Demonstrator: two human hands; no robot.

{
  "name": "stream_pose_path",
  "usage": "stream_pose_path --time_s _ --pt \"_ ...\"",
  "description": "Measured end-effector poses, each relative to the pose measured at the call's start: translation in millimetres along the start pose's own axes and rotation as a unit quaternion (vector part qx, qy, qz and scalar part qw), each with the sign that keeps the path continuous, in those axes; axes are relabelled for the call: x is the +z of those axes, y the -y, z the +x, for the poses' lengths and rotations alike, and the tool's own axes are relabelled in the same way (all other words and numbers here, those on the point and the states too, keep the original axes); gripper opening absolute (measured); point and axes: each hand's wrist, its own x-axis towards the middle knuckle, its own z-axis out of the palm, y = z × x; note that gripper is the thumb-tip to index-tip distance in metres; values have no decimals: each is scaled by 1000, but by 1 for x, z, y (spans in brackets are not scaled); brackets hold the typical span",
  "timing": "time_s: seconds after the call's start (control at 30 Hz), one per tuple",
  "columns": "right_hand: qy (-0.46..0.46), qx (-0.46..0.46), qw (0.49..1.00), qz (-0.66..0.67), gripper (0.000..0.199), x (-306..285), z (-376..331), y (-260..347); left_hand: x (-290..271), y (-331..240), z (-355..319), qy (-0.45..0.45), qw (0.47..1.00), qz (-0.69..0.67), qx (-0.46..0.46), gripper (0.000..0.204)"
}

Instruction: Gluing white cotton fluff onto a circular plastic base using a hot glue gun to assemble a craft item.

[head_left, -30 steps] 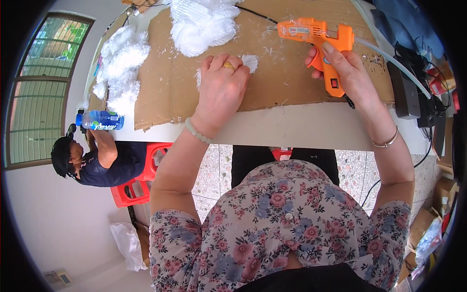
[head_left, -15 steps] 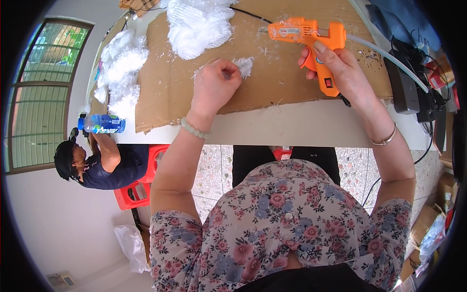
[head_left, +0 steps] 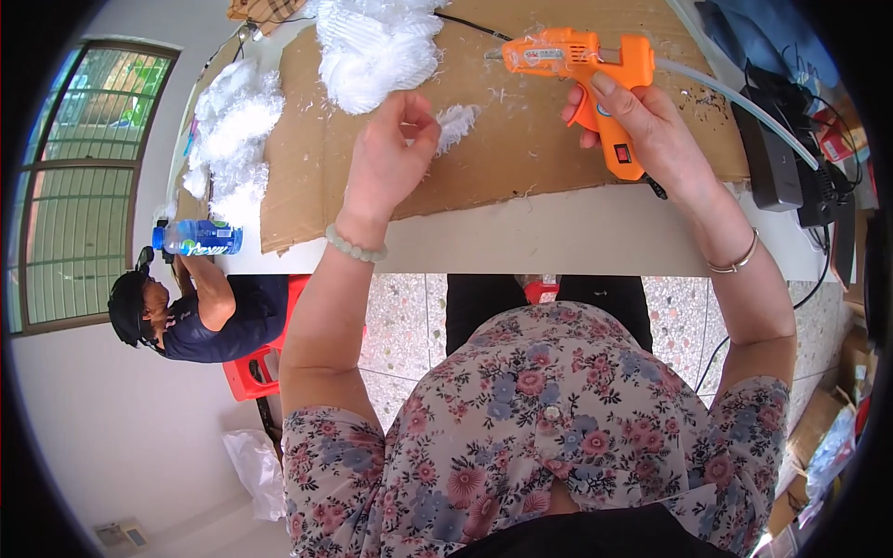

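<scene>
My right hand (head_left: 651,126) grips an orange hot glue gun (head_left: 567,51) by its handle, fingers at the trigger. The nozzle points left, and a long translucent glue stick (head_left: 735,98) trails out of its back. My left hand (head_left: 395,153) is raised over the cardboard with thumb and fingers curled together. A small white fluffy piece (head_left: 459,126) shows right beside those fingertips; whether they pinch it I cannot tell. Beyond the left hand lies a pile of white fluffy pieces (head_left: 377,56).
Brown cardboard (head_left: 549,158) with white shreds covers much of the white table (head_left: 558,232). Another white fluffy heap (head_left: 237,121) lies left. A blue-labelled bottle (head_left: 200,237) stands near a seated person (head_left: 223,316). Black box-like devices (head_left: 772,163) and cables sit at the right.
My left hand has moved left and slightly away from me, its fingers loosening a little. More of the small white piece shows. The glue gun has shifted slightly left in my right hand.
</scene>
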Motion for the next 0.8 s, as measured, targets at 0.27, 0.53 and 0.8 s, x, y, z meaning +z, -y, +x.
stream_pose_path --time_s 0.27,0.53,0.8 --pt "-8 -1 1000 13 45 4 1 -2 -4 15 -1 79 997 -5 -7 30" --pt "-24 -15 999 17 43 3 0 3 15 -25 -8 3 957 259 128 28" --pt "-44 3 999 20 42 8 1 3 30 -9 1 -21 927 317 200 13"
